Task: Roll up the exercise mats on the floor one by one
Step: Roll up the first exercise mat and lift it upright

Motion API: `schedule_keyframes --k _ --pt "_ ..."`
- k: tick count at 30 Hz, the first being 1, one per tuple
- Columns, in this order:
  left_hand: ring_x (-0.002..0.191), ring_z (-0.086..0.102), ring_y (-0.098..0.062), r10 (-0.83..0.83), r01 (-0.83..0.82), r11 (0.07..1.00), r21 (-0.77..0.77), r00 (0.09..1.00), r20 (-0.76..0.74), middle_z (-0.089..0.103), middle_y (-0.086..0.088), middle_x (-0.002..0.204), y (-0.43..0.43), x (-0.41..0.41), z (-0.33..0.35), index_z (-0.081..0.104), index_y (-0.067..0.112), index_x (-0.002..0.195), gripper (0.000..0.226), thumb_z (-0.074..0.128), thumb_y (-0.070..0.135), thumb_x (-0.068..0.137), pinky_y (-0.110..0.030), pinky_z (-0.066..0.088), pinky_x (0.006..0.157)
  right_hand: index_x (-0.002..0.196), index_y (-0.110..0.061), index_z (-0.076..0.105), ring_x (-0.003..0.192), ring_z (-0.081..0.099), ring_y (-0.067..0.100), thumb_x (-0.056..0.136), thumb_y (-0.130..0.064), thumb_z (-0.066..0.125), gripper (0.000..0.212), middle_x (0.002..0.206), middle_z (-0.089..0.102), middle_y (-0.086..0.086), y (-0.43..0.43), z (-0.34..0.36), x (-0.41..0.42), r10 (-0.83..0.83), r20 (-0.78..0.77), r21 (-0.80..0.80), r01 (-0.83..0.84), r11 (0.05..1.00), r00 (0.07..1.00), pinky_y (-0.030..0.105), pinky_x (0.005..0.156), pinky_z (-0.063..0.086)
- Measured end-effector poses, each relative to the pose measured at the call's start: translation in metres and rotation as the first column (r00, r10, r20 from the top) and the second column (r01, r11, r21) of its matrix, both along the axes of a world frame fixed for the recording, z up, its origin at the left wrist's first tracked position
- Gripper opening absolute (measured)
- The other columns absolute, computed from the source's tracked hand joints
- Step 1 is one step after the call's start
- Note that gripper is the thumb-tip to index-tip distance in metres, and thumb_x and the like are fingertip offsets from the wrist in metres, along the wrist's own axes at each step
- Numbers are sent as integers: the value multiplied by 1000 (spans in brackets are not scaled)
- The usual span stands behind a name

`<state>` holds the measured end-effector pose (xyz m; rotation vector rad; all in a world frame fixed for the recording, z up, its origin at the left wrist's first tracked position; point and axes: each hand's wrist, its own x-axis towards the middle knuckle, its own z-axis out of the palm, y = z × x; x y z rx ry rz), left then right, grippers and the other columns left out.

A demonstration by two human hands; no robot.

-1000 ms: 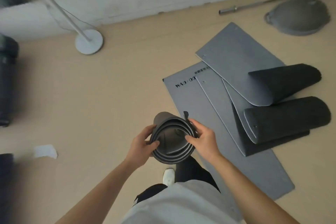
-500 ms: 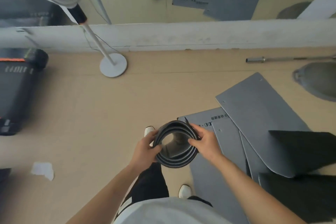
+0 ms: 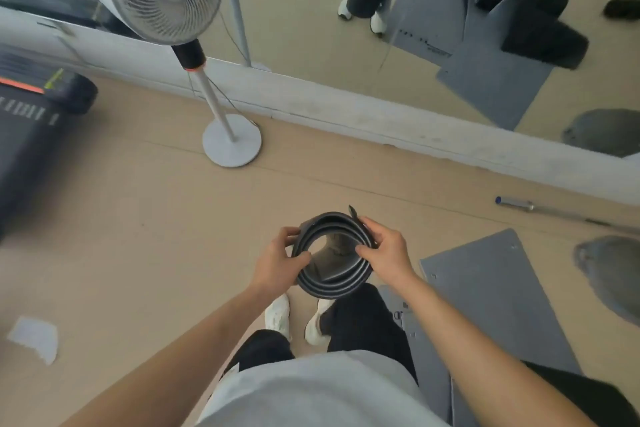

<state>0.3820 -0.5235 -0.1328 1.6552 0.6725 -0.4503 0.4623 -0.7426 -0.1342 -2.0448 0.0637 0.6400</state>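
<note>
I hold a rolled dark grey mat [image 3: 332,282] upright in front of me and look down into its spiral end. My left hand [image 3: 278,262] grips the left rim with the thumb inside the roll. My right hand [image 3: 386,253] grips the right rim, fingers curled over the loose outer end of the mat. Flat grey mats [image 3: 491,291] lie on the floor at the lower right, overlapping one another, partly hidden by my right arm. A dark rolled part [image 3: 595,392] shows at the bottom right corner.
A white pedestal fan [image 3: 230,146] stands ahead on the left by the mirror wall [image 3: 415,128]. A treadmill [image 3: 31,121] is at far left. A barbell [image 3: 516,203] and a grey balance dome [image 3: 613,274] lie at right. A paper scrap [image 3: 34,338] lies lower left.
My view has lifted and swung left, bringing the fan and mirror in and pushing the flat mats to the lower right. Both hands keep their grip on the roll.
</note>
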Motion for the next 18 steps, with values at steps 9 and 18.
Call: schedule_keyframes --k 9,18 --pt "94 70 -20 340 -319 930 185 935 -99 63 2 126 9 177 -46 50 25 134 43 70 26 95 -50 63 78 139 -28 61 120 60 5 85 5 72 65 126 62 -18 69 -60 231 297 -39 -9 -297 955 954 28 110 45" --pt "84 74 -22 654 -633 756 164 729 -201 67 -8 121 29 342 -95 53 18 122 34 71 17 94 -40 65 61 140 -30 61 132 55 13 87 4 67 64 141 62 -6 149 -109 448 652 -137 -77 -664 744 746 25 113 39"
